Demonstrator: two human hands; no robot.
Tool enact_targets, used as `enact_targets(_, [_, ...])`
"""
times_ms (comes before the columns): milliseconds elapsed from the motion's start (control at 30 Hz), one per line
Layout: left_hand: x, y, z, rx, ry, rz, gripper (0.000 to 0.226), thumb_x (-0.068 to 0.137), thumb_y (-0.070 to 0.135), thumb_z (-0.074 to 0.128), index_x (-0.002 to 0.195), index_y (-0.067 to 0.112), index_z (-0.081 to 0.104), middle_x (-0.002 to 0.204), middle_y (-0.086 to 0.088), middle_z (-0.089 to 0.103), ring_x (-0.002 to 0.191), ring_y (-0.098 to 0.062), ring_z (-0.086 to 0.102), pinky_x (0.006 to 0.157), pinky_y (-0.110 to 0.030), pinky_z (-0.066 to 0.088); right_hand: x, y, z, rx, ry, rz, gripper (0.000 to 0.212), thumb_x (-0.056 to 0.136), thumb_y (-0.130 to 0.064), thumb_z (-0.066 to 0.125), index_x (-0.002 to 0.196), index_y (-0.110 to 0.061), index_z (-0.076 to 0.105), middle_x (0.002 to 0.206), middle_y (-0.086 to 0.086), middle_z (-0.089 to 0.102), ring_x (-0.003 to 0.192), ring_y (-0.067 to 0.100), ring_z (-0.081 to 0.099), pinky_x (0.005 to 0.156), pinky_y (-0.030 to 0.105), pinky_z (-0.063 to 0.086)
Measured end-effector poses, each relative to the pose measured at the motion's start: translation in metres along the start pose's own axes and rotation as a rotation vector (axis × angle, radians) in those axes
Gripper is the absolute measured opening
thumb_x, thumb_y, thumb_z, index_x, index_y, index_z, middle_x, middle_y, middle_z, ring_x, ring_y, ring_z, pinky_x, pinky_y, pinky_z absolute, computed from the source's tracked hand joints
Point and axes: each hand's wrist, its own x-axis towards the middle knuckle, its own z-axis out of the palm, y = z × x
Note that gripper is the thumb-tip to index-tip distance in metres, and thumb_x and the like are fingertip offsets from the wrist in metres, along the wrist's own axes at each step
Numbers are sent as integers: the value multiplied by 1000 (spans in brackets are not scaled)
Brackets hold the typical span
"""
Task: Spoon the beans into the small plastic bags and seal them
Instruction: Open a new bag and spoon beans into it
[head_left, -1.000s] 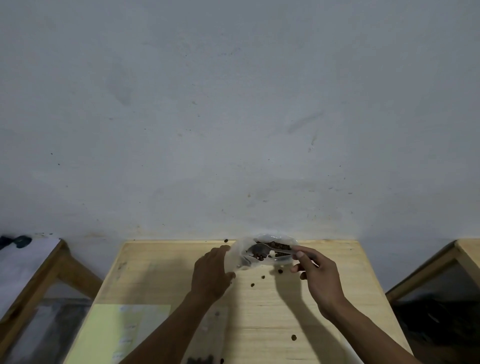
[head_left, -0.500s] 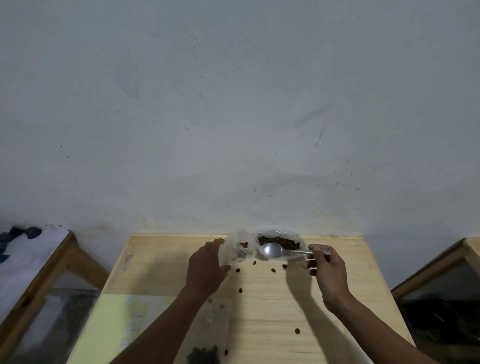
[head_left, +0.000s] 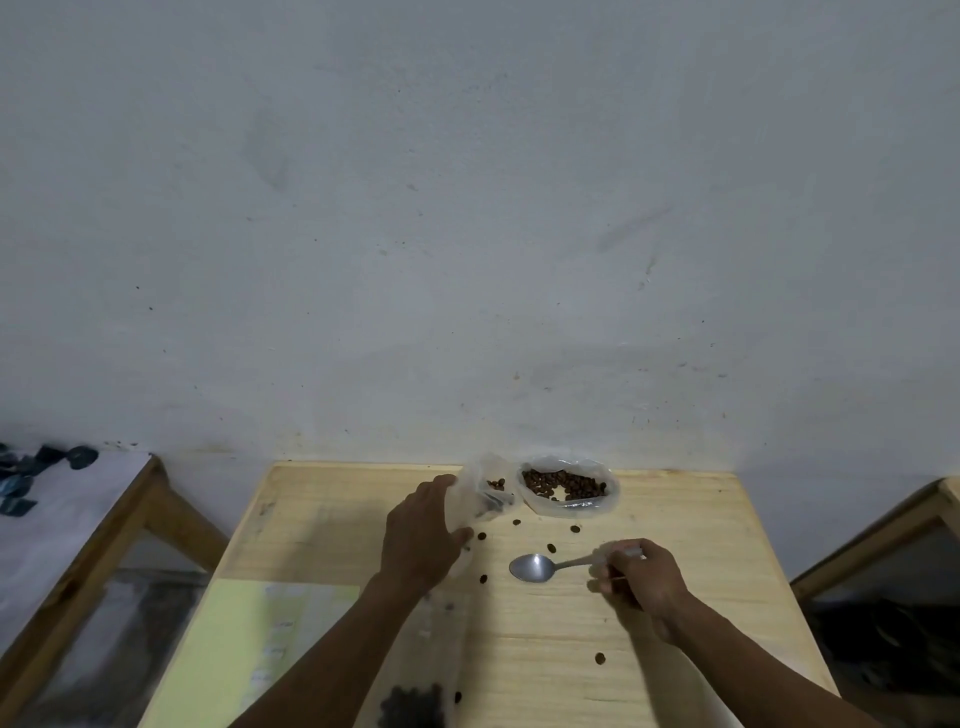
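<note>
Gripping the small clear plastic bag (head_left: 480, 501) just left of the open clear sack of brown beans (head_left: 566, 488), the left hand (head_left: 421, 540) is curled; the silver metal spoon (head_left: 535, 567), pinched by the right hand (head_left: 641, 579), is held empty nearby. Spillage is risked if the limp bag sags shut.

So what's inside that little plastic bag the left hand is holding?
A few brown beans show near the top of the small bag. The left hand and crumpled plastic cover its lower part, so anything more in there can't be seen.
</note>
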Motion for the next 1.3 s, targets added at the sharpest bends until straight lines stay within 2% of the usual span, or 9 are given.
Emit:
enact_targets(267, [-1,9,-1,-18,-7,2,72,73,37,77,136,23,45,130,4,58,113,-20,57,92,-31,42,-6,-6,-6,-294,-9,-73,20,93,-12,63,108,-9,50,55,13,62,39,21,50,38,21,35])
enact_targets(367, [1,14,0,-36,-17,5,73,71,37,77,136,24,45,131,4,58,114,-20,57,92,-31,42,-12,-22,9,-309,-99,-194,20,93,-17,65,105,-1,64,64,13,66,47,15,58,46,26,46])
enact_targets(533, [5,26,3,-138,-57,24,81,71,32,81,140,20,42,135,2,53,122,-21,50,100,-35,42,-26,-51,42,-348,-296,-341,20,88,-30,71,100,-15,72,79,2,64,73,9,61,61,19,49])
enact_targets(800, [8,34,-8,-313,-81,131,66,74,29,81,131,18,48,114,6,57,105,-12,54,88,-26,46,-24,-71,55,-297,-114,-511,15,92,-18,67,80,-11,75,77,11,72,66,11,64,64,25,45])
enact_targets(900, [8,30,-10,-278,-43,162,38,83,7,64,118,18,55,94,8,61,89,-15,60,76,-29,50,-25,-75,48,-385,-124,-550,16,91,-19,67,77,-19,75,74,8,72,63,13,64,63,31,47])
enact_targets(1033, [8,30,-9,-260,11,116,17,83,2,52,80,19,53,62,13,49,59,-6,47,61,-36,43,-25,-84,37,-544,-140,-625,18,93,-17,64,76,-15,70,69,1,71,64,13,68,65,34,52])
enact_targets(1133, [10,28,-6,-269,26,108,13,79,4,49,70,14,47,60,7,48,58,-16,42,58,-40,42,-26,-89,30,-636,-163,-639,23,94,-16,62,71,-20,64,67,-2,69,63,4,66,63,21,49])
enact_targets(1200, [10,30,-6,-249,10,130,7,79,14,47,76,12,53,66,5,50,63,-21,46,62,-39,44,-28,-90,29,-680,-155,-644,23,94,-15,61,72,-19,62,67,-3,67,58,-1,59,59,15,44])
enact_targets(1300, [8,34,-7,-240,-20,141,25,82,21,63,107,16,60,88,7,58,82,-13,53,77,-32,48,-27,-90,27,-676,-136,-656,16,95,-18,60,79,-17,64,74,2,71,69,10,66,69,28,50])
